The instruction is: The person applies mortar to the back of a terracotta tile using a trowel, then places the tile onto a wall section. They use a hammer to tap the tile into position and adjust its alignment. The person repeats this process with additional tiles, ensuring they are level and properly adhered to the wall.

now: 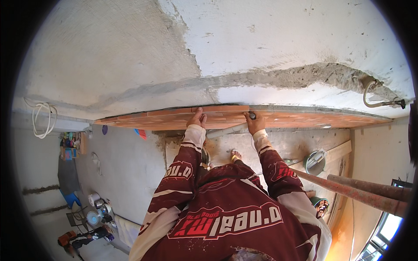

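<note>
Orange-red brick tiles (161, 118) run in a long band along the wall in front of me. My left hand (197, 118) lies against their top edge with fingers stretched out, holding nothing. A little to its right, my right hand (256, 123) is closed around a tool handle (252, 116) with a dark rounded end; the rest of the tool is mostly hidden. Between my hands, below the tiles, shows a pale grey bar (227, 130); whether it belongs to the tool I cannot tell.
A bucket (314, 163) with tools stands on the floor at right, beside a wooden plank (337, 152). Rusty poles (365, 194) slant in from the right. A cable (370, 93) sticks out of the chipped wall. Pots (98, 204) and a person (85, 237) are at lower left.
</note>
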Action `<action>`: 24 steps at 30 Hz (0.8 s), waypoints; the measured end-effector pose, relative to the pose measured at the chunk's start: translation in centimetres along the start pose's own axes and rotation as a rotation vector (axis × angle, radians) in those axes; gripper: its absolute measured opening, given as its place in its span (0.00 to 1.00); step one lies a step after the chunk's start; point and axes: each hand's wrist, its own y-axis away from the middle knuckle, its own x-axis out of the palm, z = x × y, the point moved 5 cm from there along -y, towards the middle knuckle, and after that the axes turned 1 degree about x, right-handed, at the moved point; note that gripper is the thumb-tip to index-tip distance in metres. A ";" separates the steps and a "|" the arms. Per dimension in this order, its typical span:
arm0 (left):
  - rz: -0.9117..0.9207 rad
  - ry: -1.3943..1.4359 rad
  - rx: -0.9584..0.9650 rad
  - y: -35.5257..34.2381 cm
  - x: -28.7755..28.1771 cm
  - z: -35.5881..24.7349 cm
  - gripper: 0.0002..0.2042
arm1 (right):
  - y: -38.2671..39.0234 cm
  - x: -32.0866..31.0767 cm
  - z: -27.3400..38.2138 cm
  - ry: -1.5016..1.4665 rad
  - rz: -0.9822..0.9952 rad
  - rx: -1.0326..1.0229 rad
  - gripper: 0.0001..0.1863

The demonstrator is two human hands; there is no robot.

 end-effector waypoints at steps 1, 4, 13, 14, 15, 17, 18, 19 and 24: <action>0.011 0.010 -0.009 -0.2 -0.1 0.0 0.11 | 0.0 0.0 0.0 0.003 -0.001 -0.007 0.16; 0.028 0.014 -0.035 -0.1 0.2 0.0 0.12 | 0.2 -0.3 -0.3 -0.017 -0.045 -0.054 0.17; 0.099 -0.092 -0.084 0.3 -0.2 -0.3 0.16 | 5.3 -3.8 -1.8 -0.041 -0.168 0.018 0.21; 0.137 -0.127 -0.101 0.5 -0.5 -0.4 0.17 | 6.3 -4.1 -2.5 -0.028 -0.211 -0.003 0.21; 0.178 -0.165 -0.122 0.7 -1.0 -0.2 0.19 | 7.3 -4.1 -4.3 -0.035 -0.195 0.036 0.21; 0.249 -0.307 -0.143 1.4 -3.4 -0.1 0.21 | 10.0 -4.0 -5.7 -0.175 -0.150 0.298 0.21; 0.293 -0.381 -0.156 1.9 -4.9 0.0 0.23 | 11.7 -4.2 -6.2 -0.246 -0.138 0.428 0.20; 0.377 -0.496 -0.171 1.5 -7.4 0.4 0.23 | 13.3 -4.2 -7.2 -0.274 -0.200 0.477 0.20; 0.491 -1.187 -0.235 2.3 -22.4 2.3 0.25 | 25.2 -4.0 -16.8 -0.417 -0.497 0.895 0.18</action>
